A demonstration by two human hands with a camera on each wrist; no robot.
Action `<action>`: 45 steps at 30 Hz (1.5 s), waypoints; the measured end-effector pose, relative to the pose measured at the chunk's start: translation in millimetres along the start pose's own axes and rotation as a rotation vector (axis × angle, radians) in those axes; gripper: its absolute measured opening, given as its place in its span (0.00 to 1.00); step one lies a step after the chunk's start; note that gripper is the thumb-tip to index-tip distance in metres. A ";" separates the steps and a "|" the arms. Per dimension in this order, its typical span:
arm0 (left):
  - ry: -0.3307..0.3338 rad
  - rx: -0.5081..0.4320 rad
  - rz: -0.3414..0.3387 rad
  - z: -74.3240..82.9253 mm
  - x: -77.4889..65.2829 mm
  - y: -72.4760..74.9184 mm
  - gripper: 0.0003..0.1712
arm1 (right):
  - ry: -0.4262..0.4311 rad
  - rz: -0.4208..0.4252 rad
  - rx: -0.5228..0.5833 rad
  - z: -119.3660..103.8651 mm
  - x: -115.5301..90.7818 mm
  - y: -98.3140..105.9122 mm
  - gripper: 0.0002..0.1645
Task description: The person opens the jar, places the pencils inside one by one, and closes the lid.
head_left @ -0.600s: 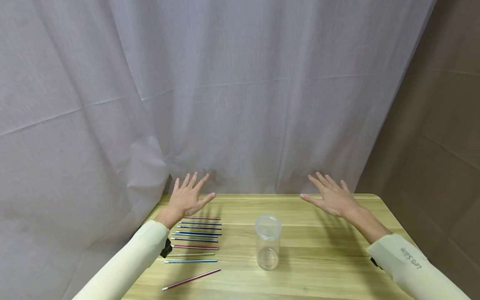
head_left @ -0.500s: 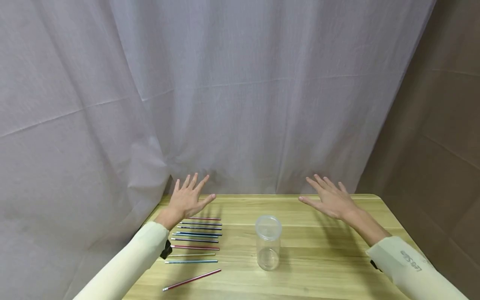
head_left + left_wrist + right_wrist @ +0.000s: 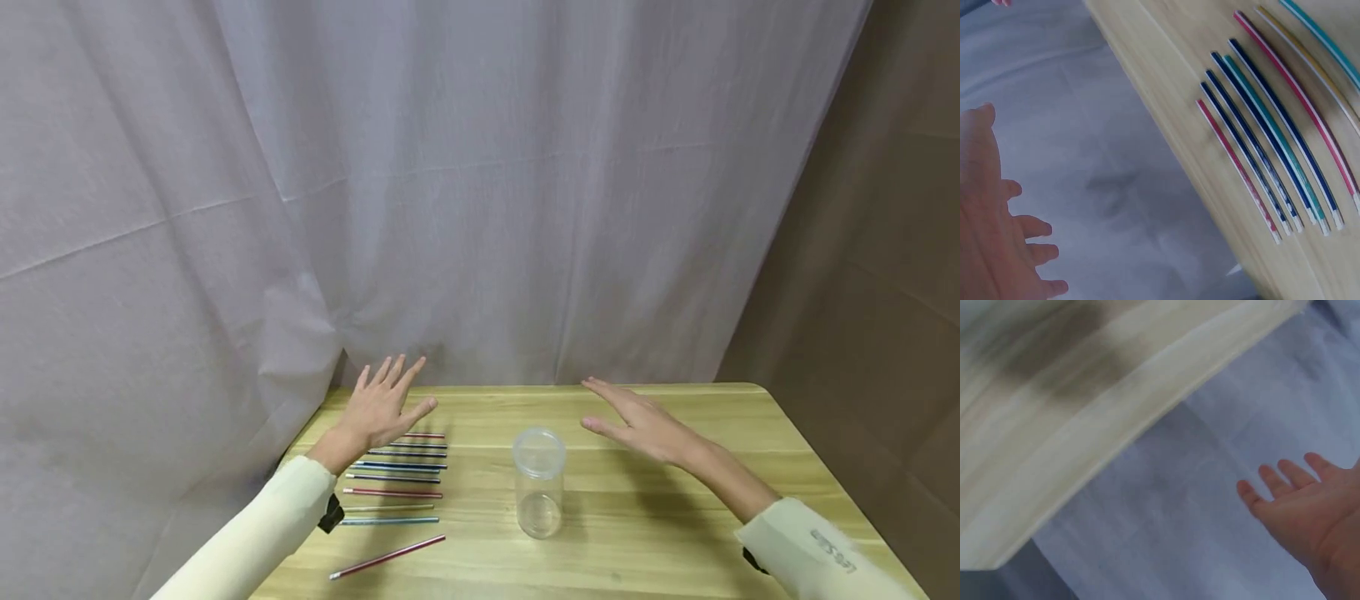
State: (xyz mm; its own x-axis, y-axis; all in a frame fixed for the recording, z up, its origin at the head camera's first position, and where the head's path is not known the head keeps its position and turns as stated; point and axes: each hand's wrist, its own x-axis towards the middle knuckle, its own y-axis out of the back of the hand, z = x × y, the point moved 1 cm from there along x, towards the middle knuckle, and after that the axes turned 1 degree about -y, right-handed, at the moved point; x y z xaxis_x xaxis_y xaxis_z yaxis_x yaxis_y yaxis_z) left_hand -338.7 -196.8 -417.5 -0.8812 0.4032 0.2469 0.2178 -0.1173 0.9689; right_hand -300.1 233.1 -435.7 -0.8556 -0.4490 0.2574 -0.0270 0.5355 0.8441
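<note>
My left hand (image 3: pixel 378 410) hovers over the far left of the table with its fingers spread and nothing in it. Below and nearer to me lies a column of striped pencils, among them a red pencil (image 3: pixel 393 492) and a light blue pencil (image 3: pixel 393 521). In the left wrist view, several dark blue pencils (image 3: pixel 1250 134) lie side by side, white ends one way. My right hand (image 3: pixel 648 427), fingers extended and holding nothing, is above the table right of a clear plastic jar (image 3: pixel 539 500). The jar stands upright with a translucent lid (image 3: pixel 539 452) on top.
The wooden table (image 3: pixel 660 533) ends at a far edge against a grey curtain (image 3: pixel 480 250). A brown cloth wall (image 3: pixel 870 333) rises on the right. One dark red pencil (image 3: pixel 387 557) lies aslant, apart from the others, near the front.
My right hand has moved left and lower toward the jar, turning so its fingers look closer together. The left hand has dropped slightly and shifted a little right. Pencils and jar stay put.
</note>
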 end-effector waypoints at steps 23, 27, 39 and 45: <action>-0.313 -0.125 0.059 108.4 -16.7 -4.6 0.46 | 0.146 0.013 0.355 -34.1 -17.5 -90.8 0.54; -0.360 -0.162 0.059 126.7 -20.5 -9.3 0.45 | 0.134 0.011 0.377 -38.9 -21.5 -100.0 0.54; -0.380 -0.242 0.102 157.4 -30.1 -26.8 0.48 | 0.091 -0.028 0.506 -35.8 -31.3 -129.6 0.52; -0.351 -0.341 0.140 159.0 -34.1 -37.1 0.46 | 0.057 -0.011 0.560 -37.3 -33.4 -137.2 0.49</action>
State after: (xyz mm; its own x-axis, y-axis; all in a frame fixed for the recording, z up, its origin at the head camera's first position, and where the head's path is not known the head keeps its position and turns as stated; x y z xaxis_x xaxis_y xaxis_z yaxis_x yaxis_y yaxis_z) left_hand -250.0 -61.9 -459.4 -0.6461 0.6363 0.4215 0.1230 -0.4583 0.8802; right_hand -248.5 148.0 -542.6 -0.8246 -0.4866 0.2884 -0.3194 0.8214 0.4725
